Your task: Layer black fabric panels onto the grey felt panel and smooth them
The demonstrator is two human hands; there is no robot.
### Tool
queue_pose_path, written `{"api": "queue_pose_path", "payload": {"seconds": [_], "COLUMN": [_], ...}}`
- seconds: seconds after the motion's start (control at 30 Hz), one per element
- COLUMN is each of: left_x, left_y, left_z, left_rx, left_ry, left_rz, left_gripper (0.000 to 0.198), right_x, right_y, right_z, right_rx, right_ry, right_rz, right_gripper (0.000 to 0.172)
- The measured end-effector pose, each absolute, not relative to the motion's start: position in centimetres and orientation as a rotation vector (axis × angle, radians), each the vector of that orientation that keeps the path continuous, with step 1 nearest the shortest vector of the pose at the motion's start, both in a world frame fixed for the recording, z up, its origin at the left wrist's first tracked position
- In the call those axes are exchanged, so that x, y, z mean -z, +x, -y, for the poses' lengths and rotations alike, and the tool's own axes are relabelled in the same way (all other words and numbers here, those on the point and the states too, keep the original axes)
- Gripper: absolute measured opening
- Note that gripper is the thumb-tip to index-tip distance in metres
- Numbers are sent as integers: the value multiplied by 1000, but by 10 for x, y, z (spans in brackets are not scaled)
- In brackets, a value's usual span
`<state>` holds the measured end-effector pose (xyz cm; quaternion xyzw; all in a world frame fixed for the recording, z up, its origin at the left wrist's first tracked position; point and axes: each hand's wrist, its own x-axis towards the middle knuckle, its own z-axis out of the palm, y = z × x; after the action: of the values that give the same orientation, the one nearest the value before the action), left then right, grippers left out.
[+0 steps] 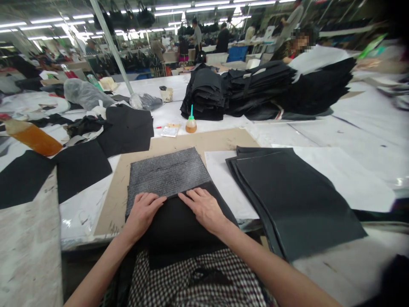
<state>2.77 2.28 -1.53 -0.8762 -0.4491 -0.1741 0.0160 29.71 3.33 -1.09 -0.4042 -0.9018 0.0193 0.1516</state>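
A black leather-like panel (pixel 183 226) lies across the table edge and hangs down toward my lap. Its far part shows a grey, ribbed fabric face (pixel 169 168), with a fold or edge running crosswise between the two. My left hand (pixel 145 211) grips that edge on the left, fingers bent together and thumb pointing inward. On the right, my right hand (pixel 203 207) holds the same edge, its thumb close to the left one. The fingertips' undersides are hidden. Beneath the panel is a tan board (pixel 111 204).
Black panels (pixel 287 192) are stacked at the right. A small glue bottle with a green nozzle (pixel 191 125) stands ahead, before bundled black pieces (pixel 204 91). At left lie an amber-filled bottle (pixel 35 136) and loose black pieces (pixel 81 166). A person (pixel 289 49) sits across the table.
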Motion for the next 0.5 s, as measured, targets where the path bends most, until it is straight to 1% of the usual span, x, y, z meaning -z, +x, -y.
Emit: {"api": "queue_pose_path", "payload": {"seconds": [0.1, 0.23, 0.37, 0.5], "left_x": [17, 15, 7, 2], "left_y": [13, 9, 14, 18], "left_z": [-17, -14, -12, -8], "left_rx": [560, 451, 315, 223], "left_ry": [-2727, -2730, -2701, -2680], "left_rz": [1424, 1374, 1308, 1293], "left_gripper": [28, 30, 36, 35], "right_x": [8, 4, -1, -2], "right_y": [295, 293, 289, 264], "right_z": [-33, -35, -37, -33], "right_rx": [-32, 13, 35, 58], "right_ry": [-1147, -1149, -1144, -1065], "right_rz": [2618, 2652, 2642, 2618], "right_gripper": [50, 47, 39, 27]}}
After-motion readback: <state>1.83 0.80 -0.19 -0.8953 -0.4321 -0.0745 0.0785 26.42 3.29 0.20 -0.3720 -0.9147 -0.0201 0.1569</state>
